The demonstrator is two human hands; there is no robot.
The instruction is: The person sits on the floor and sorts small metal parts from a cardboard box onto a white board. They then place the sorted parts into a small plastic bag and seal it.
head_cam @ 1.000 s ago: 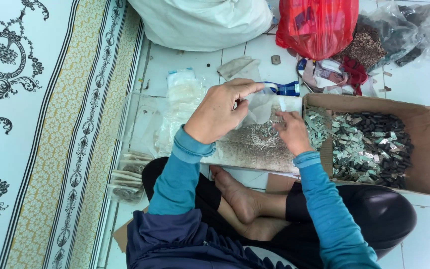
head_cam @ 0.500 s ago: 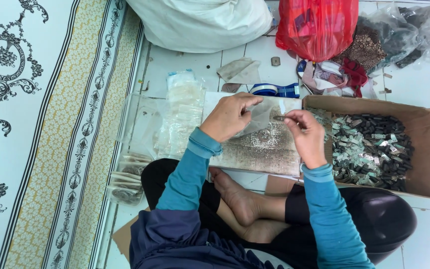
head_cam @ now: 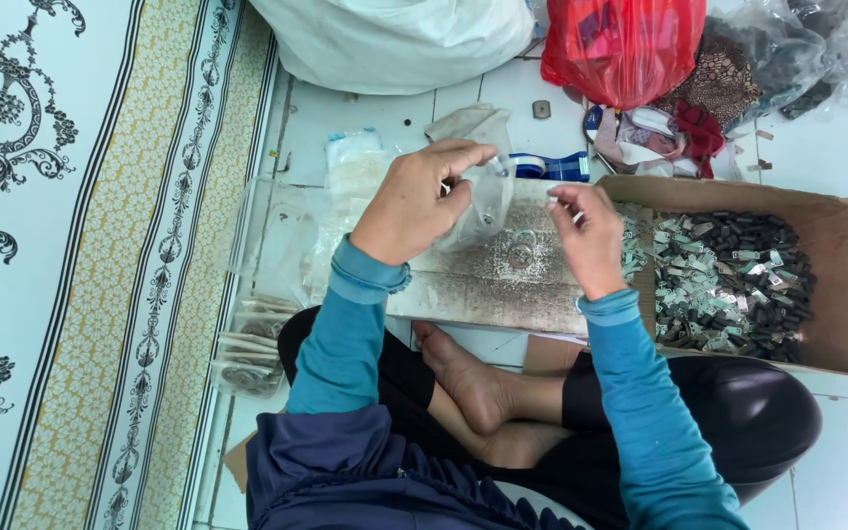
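Up close, the left hand (head_cam: 414, 201) is raised over a worn grey board (head_cam: 503, 280) that lies across the person's lap, and its fingers are closed in a pinch on the mouth of a small clear plastic bag (head_cam: 491, 196), which hangs down from the fingertips just above the board. To the right, the right hand (head_cam: 589, 240) is closed too, thumb and forefinger pinching a tiny pale piece (head_cam: 575, 218) too small to tell apart; it sits near the bag's right side but apart from it. Between the hands, a couple of small metal rings (head_cam: 520, 250) lie on the board among grey dust

Right of the board, touching its edge, an open cardboard box (head_cam: 836, 285) holds a heap of small dark and silvery parts (head_cam: 728, 285). Far from the person, a roll of blue-printed tape (head_cam: 547, 167) lies on the white tiled floor (head_cam: 365, 113), with a red plastic bag (head_cam: 625, 44) and a large white sack (head_cam: 395, 39) beyond it. On the left, a stack of filled clear packets (head_cam: 247, 344) rests on the floor near the person's knee, beside a patterned mat (head_cam: 100, 245) with yellow and black borders. Bare feet (head_cam: 473, 378) are crossed under the near edge of the board
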